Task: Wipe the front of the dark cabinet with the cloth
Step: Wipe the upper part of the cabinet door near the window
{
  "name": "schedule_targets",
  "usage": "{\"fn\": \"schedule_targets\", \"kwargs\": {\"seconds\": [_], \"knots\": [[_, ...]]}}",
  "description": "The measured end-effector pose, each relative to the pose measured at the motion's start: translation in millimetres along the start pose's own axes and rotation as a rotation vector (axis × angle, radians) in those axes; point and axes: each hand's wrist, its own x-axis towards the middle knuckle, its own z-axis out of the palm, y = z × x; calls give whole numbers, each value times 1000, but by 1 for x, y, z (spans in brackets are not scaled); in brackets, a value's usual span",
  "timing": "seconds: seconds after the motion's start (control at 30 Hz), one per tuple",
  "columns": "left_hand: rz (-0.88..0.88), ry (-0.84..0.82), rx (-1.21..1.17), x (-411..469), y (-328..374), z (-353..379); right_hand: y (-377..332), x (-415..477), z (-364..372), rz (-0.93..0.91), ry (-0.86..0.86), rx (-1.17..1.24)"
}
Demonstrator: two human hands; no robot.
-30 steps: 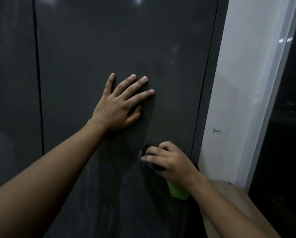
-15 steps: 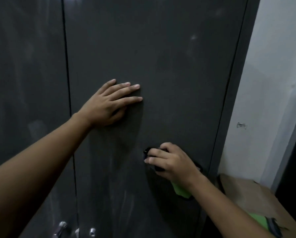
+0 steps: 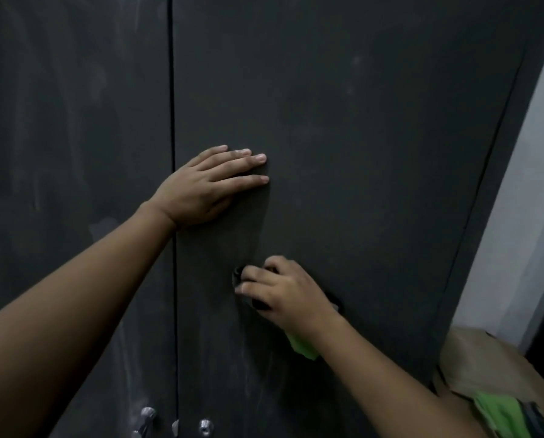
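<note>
Our left hand (image 3: 207,188) lies flat on the cabinet (image 3: 359,121) door, fingers straight and close together, just right of the door seam. Below it and to its right, our right hand (image 3: 283,292) curls its fingers round the cloth (image 3: 302,346), held against the same door; a green corner hangs under the wrist. Metal knobs (image 3: 205,426) sit beneath the left forearm.

It looked like a room in a home: I faced a tall dark cabinet (image 3: 359,137) with metal knobs (image 3: 205,427) at six o'clock, a white wall (image 3: 539,200) at three, a cardboard box (image 3: 485,361) at four.
</note>
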Motion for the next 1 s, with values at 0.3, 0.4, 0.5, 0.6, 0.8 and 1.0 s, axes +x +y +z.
{"fn": "schedule_targets", "kwargs": {"seconds": [0.3, 0.4, 0.5, 0.6, 0.8, 1.0], "knots": [[-20, 144, -202, -5, -1, 8, -10, 37, -17, 317, 262, -154], [-42, 154, -268, -7, -4, 5, -25, 50, 6, 302, 203, -137], [-64, 156, -335, -9, -6, 1, -36, 40, 27, 108, 9, -59], [-62, 177, -384, -12, -7, -1, -39, 29, 28, 19, -149, -37], [-64, 220, -399, -12, -7, 4, -24, 31, 2, 333, 217, -125], [-68, 200, -428, -13, -10, 1, -47, 76, 21, 334, 183, -119]]}}
